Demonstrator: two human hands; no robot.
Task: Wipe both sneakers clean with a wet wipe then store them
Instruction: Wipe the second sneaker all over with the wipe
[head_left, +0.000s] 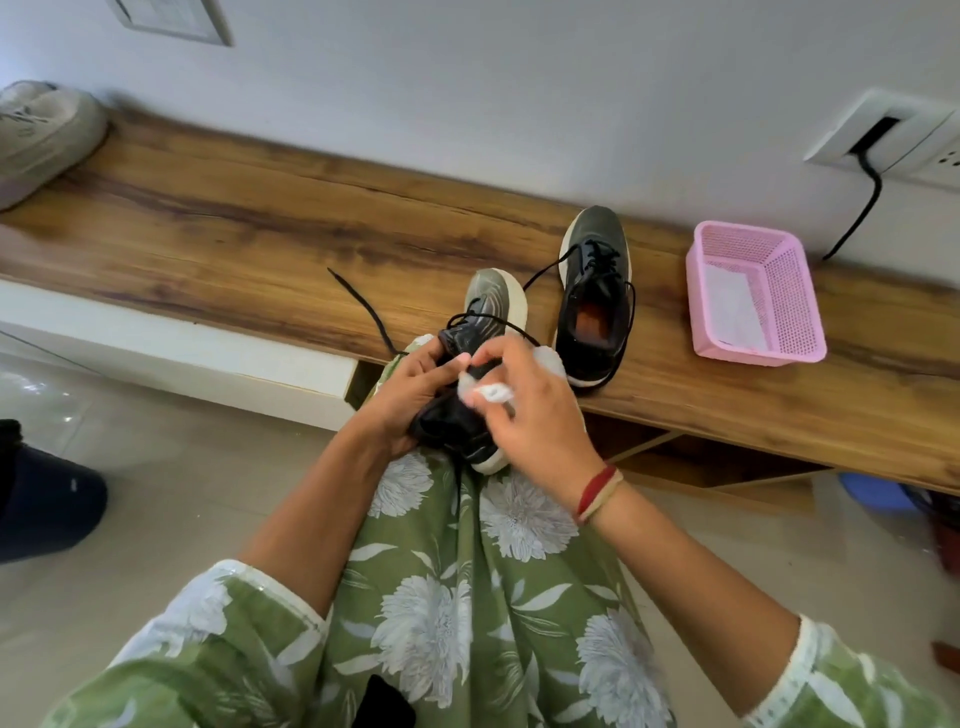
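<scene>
A black and grey sneaker (485, 306) with a white sole lies on my lap, toe pointing away toward the wooden bench (208, 234). My left hand (410, 389) grips its left side near the collar. My right hand (530, 410) pinches a white wet wipe (488, 392) against the shoe's opening; the hand is blurred. The second sneaker (595, 291) stands upright on the bench just to the right, laces loose, nobody touching it.
A pink plastic basket (800, 291) holding a white sheet sits on the bench at the right. A pale sneaker (36, 135) rests at the bench's far left. A black cable (862, 208) hangs from a wall socket. A dark object (41, 499) lies on the floor at left.
</scene>
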